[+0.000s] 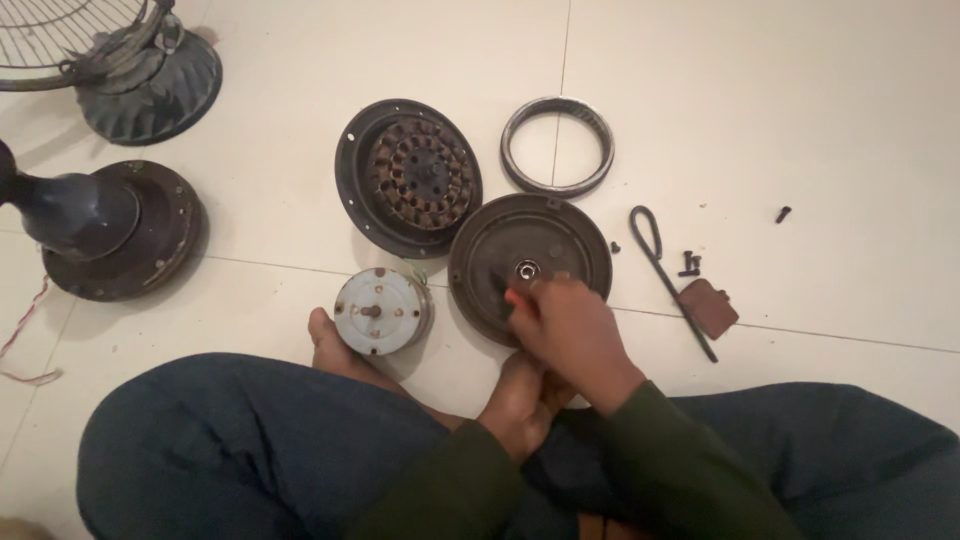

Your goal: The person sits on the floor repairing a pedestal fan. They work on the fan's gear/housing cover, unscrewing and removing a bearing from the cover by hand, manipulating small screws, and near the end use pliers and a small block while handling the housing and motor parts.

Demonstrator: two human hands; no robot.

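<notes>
Tiled floor (780, 120); right hand (565, 325) fingers pinched over round cover (528, 262) near edge, contents unclear

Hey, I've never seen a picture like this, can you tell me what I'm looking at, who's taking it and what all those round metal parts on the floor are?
A camera worn on a person's head took this single picture, looking down. The person sits cross-legged on a pale tiled floor, so you see their knees and bare feet at the bottom.

Only one hand shows clearly, seemingly the right. It rests on a dark round cover with a shiny bearing at its centre. What its fingers pinch is too small to tell. The other hand is hidden.

Around it lie a round plate with copper coils, a metal ring, a small grey drum with a shaft, a bent rod, a brown plate and loose screws. At left stand a fan base and a wire fan guard.
</notes>
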